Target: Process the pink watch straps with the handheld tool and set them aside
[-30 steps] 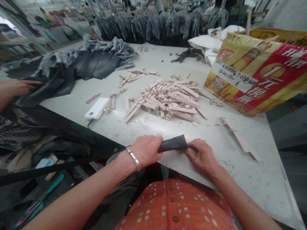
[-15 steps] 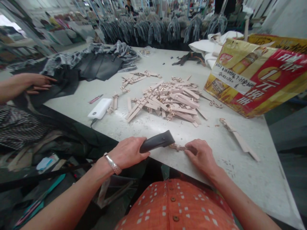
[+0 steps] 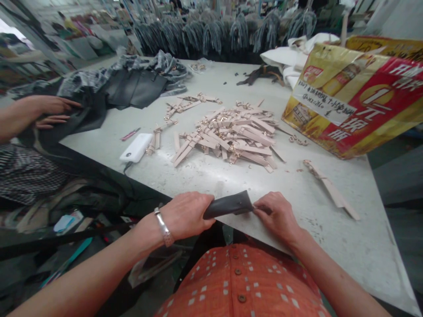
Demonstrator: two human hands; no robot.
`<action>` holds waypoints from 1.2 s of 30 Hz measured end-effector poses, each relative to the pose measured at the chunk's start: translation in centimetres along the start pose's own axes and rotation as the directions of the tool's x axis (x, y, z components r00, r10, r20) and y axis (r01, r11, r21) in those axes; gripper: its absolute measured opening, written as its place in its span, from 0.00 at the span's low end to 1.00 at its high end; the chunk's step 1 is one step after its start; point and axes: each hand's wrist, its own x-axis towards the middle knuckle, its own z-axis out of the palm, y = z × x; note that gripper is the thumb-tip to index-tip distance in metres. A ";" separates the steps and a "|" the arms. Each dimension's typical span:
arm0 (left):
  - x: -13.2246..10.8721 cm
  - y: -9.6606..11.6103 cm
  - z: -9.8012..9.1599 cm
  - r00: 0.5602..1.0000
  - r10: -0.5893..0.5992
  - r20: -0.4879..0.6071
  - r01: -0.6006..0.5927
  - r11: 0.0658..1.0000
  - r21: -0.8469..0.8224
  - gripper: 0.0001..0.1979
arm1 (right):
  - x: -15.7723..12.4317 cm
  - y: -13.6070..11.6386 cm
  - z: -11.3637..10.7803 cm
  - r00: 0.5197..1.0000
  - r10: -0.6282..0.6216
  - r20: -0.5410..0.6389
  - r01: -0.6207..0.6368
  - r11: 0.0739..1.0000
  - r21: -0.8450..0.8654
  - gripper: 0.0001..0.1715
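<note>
— Moved since half a second ago: the left hand (image 3: 188,215) has slid the dark leather tool (image 3: 228,205) right, over the small strap piece it had uncovered.

— Fingers?

— Left wrapped around the tool; right hand (image 3: 277,215) pinched at its tip, near the speckled counter (image 3: 346,246) edge. Flat beige straps (image 3: 231,136) heaped beyond, bare surface between.

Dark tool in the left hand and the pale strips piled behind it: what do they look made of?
Dark tool: matte black, probably rubber or plastic; no shine. Left hand grips it. Pale strips: beige leather or imitation, flat-cut, with small gold-coloured metal fittings.
</note>
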 end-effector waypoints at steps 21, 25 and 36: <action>-1.5 -2.4 -0.7 0.994 -0.040 0.100 0.056 0.985 -0.164 0.12 | -0.7 -0.4 -0.8 0.974 -0.183 0.130 0.197 0.975 -0.101 0.10; -2.3 -2.4 -1.4 0.996 -0.047 0.082 0.060 0.986 -0.156 0.12 | -1.0 -0.8 -1.0 0.956 -0.222 0.190 0.249 0.960 -0.132 0.10; -1.2 -1.3 0.3 0.994 -0.022 0.105 0.028 0.998 -0.051 0.12 | -1.5 -0.9 -0.7 0.964 -0.208 0.166 0.213 0.977 -0.013 0.12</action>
